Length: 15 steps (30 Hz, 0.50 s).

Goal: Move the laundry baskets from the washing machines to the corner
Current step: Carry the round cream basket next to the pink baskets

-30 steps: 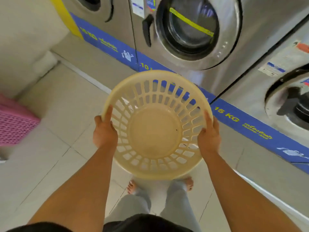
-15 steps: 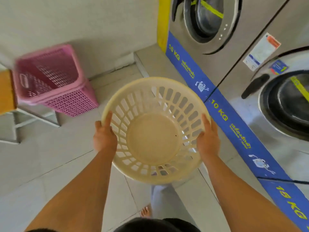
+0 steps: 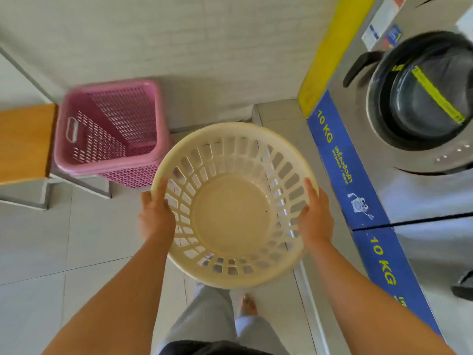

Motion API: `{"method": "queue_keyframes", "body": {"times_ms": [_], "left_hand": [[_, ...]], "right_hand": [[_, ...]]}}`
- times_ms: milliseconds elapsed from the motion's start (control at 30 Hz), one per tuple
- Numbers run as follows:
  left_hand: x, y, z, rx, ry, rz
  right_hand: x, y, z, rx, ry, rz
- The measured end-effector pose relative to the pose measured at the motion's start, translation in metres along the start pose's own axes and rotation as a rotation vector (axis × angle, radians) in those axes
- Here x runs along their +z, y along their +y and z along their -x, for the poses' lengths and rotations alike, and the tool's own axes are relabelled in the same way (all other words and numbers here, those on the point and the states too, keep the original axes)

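I hold a round cream laundry basket [image 3: 230, 216] with slotted walls in the air in front of me, empty, mouth up. My left hand [image 3: 156, 216] grips its left rim and my right hand [image 3: 316, 219] grips its right rim. A pink rectangular mesh basket [image 3: 110, 131] stands on the floor against the wall ahead to the left, just beyond the cream one. Steel washing machines [image 3: 419, 190] line the right side, their blue base strip marked 10 KG.
A wooden-topped bench [image 3: 24, 144] on grey metal legs stands at the left, touching the pink basket. A pale wall [image 3: 179, 47] closes off the far side. A raised ledge [image 3: 279, 116] runs along the machines' base. My legs and bare foot show on the tiled floor below.
The view has swung left from the washers toward the wall corner. The pink basket and bench have come further into view and closer. Both hands keep their grip on the cream basket.
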State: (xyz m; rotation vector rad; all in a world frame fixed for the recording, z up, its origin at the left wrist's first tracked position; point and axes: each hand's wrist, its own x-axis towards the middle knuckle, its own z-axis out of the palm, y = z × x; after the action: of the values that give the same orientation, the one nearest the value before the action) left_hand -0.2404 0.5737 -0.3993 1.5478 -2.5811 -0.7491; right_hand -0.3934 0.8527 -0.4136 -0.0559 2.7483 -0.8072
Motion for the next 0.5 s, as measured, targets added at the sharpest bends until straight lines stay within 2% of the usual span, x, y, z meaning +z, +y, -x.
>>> {"method": "queue_keyframes", "body": {"times_ms": [500], "left_hand": [[0.077,0.096,-0.263,-0.049,-0.016,-0.035]], "right_hand": [[0.089,-0.104,-0.27,-0.008,-0.008,0.086]]}}
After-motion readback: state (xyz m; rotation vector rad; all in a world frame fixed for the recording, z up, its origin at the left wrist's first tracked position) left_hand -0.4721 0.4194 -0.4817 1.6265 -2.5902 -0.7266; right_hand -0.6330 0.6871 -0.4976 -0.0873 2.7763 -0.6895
